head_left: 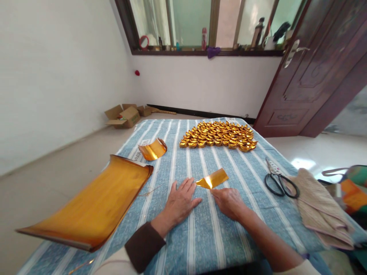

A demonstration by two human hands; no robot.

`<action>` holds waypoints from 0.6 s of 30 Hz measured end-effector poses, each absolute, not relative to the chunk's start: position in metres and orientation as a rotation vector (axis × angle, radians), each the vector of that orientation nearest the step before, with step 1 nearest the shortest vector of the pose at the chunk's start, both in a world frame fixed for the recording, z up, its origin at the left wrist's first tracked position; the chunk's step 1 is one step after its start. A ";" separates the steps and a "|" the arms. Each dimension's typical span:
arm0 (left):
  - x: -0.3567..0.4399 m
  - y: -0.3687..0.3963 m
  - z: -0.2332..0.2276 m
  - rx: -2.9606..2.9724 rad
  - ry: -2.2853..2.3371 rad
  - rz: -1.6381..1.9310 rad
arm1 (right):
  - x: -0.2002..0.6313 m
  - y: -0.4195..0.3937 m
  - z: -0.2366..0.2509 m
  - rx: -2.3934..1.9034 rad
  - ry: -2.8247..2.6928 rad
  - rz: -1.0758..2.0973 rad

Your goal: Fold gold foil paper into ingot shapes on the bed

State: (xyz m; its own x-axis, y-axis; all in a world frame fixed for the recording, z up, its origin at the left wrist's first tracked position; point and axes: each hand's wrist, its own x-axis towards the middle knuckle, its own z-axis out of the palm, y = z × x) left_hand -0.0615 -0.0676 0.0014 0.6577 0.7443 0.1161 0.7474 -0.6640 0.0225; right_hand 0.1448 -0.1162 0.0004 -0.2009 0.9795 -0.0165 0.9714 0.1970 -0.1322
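Two hands meet at one small gold foil sheet (212, 178) lying on the blue striped cloth (200, 229), just ahead of the fingertips; its long axis runs from lower left up to the right, and its near left corner sits right between the two hands; the left hand (180, 201) is pressed flat on the cloth, fingers spread and holding nothing, fingertips just touching or almost touching the sheet's left end; the right hand (229, 201) lies palm down with fingers drawn together, its fingertips at the sheet's near edge, and whether they pinch the foil or merely rest on it I cannot tell; both hands are about equally close; further out, a curled piece of gold foil (153, 149) lies to the left, a large gold foil sheet (94, 202) overhangs the left edge, rows of folded gold paper ingots (219, 134) fill the far end, black scissors (279, 181) and a folded beige cloth (321, 208) lie to the right; both forearms are cut off at the bottom.
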 end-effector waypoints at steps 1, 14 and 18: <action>-0.062 -0.067 0.002 -2.845 -1.274 -0.174 | 0.145 -0.116 0.001 -1.937 -2.374 0.175; -0.071 -0.058 -0.002 -2.884 -1.291 -0.222 | 0.146 -0.115 -0.003 -1.885 -2.265 0.212; -0.071 -0.052 0.000 -2.886 -1.329 -0.311 | 0.157 -0.112 -0.005 -1.938 -2.097 0.218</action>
State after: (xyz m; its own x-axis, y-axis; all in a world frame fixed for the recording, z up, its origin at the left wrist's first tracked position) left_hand -0.0705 -0.0523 0.0004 0.6347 0.7572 0.1546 0.7472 -0.6523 0.1271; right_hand 0.1575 -0.1116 -0.0046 -0.0632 0.9930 0.0998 0.9512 0.0902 -0.2952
